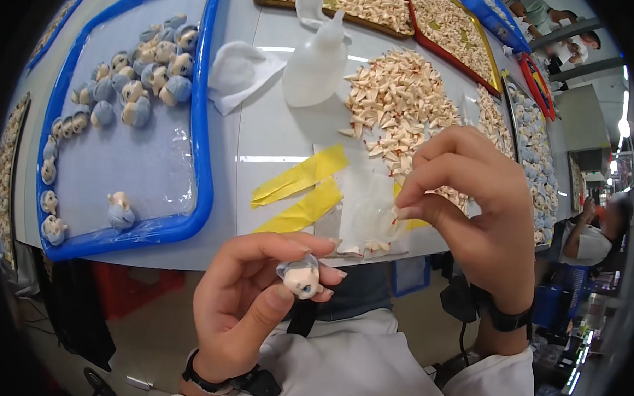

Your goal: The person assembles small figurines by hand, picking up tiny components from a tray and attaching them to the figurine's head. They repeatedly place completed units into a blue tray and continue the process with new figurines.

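My left hand (238, 301) is closed around a small doll head (302, 281) with grey-blue hair and a painted eye. It is held just in front of the table edge. To the right, my right hand (480, 198) pinches a tiny pale piece with a red tip (398, 214) between thumb and index finger. Below that pinch lies a clear plastic sheet (373, 218) with a few similar pieces on it. Beyond my right hand spreads a loose pile of pale, pointed, red-tipped pieces (396, 88). Strips of yellow tape (300, 176) lie left of the sheet.
At left, a blue-rimmed tray (205, 136) carries several doll heads (121, 211). A white squeeze bottle (314, 70) and white cloth (239, 74) stand beyond the tape. Trays of pieces (455, 34) line the back; another tray of heads (535, 151) is at right. People sit farther off.
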Available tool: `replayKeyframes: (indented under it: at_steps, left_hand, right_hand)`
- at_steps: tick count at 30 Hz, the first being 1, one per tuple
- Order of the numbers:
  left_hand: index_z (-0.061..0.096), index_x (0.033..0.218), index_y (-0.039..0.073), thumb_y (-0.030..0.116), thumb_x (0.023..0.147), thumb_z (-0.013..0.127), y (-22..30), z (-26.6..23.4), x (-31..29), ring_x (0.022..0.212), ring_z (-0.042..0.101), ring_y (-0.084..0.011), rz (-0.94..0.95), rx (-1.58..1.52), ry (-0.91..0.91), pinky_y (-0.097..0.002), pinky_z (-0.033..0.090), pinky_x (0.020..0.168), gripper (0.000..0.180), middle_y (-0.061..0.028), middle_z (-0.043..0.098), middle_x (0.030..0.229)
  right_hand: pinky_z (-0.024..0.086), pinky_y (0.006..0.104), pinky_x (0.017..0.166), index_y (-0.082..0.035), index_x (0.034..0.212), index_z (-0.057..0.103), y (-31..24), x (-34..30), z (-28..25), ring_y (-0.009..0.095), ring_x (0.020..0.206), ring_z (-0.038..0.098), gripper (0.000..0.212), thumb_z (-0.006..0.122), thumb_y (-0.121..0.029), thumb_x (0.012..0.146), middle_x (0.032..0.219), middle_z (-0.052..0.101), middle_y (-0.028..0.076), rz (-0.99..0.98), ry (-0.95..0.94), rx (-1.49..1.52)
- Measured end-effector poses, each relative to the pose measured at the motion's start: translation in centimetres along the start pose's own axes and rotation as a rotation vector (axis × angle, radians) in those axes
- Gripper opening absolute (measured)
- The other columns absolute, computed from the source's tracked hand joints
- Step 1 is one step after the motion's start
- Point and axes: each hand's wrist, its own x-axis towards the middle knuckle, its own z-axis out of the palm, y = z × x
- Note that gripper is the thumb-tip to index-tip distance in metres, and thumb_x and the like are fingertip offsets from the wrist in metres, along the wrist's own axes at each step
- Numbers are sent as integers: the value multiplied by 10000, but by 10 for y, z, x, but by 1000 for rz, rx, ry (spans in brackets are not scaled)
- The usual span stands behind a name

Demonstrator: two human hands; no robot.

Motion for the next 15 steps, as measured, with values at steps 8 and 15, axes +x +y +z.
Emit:
replayKeyframes:
  at_steps: [8,15]
  left_hand:
    - [486,1005,-18,189,749,680,-6,-3,0,686,575,-198,77,-3,-54,-241,475,568,382,-191,524,998]
    - [494,992,-33,101,735,677,-10,-17,5,722,598,-211,297,241,-270,-254,496,585,343,-202,527,1000]
  right_hand:
    - [355,286,572,-28,648,569,-16,7,6,211,668,479,152,654,30,537,680,499,55,-132,-41,-261]
    - [341,257,570,-35,661,563,-20,-12,2,162,651,462,178,678,30,542,688,487,56,-62,53,-83]
